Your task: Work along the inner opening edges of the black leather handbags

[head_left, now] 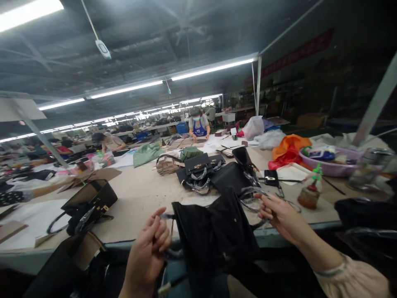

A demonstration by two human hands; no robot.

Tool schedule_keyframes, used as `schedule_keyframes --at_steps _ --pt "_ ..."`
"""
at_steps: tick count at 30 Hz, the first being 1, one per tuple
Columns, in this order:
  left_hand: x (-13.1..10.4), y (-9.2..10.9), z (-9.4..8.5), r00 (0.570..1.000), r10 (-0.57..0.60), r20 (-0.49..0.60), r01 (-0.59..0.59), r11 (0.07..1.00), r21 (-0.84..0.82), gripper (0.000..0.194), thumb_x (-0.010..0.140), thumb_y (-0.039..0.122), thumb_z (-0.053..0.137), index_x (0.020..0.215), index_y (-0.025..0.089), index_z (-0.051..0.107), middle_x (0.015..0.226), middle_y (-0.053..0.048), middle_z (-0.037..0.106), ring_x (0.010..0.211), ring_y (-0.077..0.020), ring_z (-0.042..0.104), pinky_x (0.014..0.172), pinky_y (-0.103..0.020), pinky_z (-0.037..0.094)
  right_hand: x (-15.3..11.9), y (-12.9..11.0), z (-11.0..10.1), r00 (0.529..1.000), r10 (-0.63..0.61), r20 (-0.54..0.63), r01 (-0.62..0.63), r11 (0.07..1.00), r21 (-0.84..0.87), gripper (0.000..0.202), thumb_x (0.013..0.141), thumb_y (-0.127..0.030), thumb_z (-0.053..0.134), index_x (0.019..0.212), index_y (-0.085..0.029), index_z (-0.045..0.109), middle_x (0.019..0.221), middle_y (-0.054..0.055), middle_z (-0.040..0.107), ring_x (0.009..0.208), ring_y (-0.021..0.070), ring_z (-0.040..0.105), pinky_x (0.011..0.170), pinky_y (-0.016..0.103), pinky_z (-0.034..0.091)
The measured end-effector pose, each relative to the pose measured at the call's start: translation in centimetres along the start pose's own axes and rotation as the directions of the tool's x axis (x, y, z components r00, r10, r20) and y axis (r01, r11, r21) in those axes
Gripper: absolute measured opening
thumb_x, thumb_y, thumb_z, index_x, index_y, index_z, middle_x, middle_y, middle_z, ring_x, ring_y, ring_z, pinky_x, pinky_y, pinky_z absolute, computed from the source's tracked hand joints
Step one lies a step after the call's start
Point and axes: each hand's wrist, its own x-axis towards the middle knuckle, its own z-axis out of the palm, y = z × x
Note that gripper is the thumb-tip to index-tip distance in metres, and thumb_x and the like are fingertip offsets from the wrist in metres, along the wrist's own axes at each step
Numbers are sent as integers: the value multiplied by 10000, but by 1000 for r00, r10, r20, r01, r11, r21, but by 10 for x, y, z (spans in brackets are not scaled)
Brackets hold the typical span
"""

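Between my hands, at the table's front edge, hangs a black handbag (pixel 211 236) with a soft, folded look. My left hand (pixel 150 246) is closed around one of its handles (pixel 169 216), at the bag's left side. On the other side my right hand (pixel 277 215) pinches the opposite handle (pixel 254 190), which looks wrapped in clear plastic. The bag's lower part fades into the dark below the table edge. Beyond it, several black handbags (pixel 198 165) lie together on the table. Another black handbag (pixel 93 203) with gold hardware leans at the left.
The brown-covered table (pixel 139 194) stretches ahead. A jar of amber liquid (pixel 309 196) and a purple basin (pixel 335 167) stand at the right. More dark bags crowd the lower left. A co-worker in a blue apron (pixel 199 127) works across the table.
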Motion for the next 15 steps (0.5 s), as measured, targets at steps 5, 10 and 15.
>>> schedule_keyframes --at_steps 5,10,15 --pt "2 -9 3 999 13 31 -14 999 32 183 882 149 485 1036 129 583 525 101 265 348 0 215 332 -102 220 0 5 3 997 -20 68 19 1000 11 285 766 -410 684 906 -165 646 518 -86 366 439 45 323 555 216 435" --pt "-8 -3 23 994 17 110 -43 968 247 355 831 226 583 1180 166 552 485 94 330 337 -11 206 329 -113 188 -16 0 11 992 -70 101 65 997 52 198 822 -370 631 929 -204 613 525 -83 414 453 54 375 669 250 465" --pt "-7 5 32 984 131 118 -162 936 311 676 714 133 688 1336 250 451 458 65 445 394 -61 380 391 -139 297 -40 11 27 881 -308 358 385 908 -166 74 848 -310 585 898 -255 581 756 -13 597 751 143 570 833 316 444"
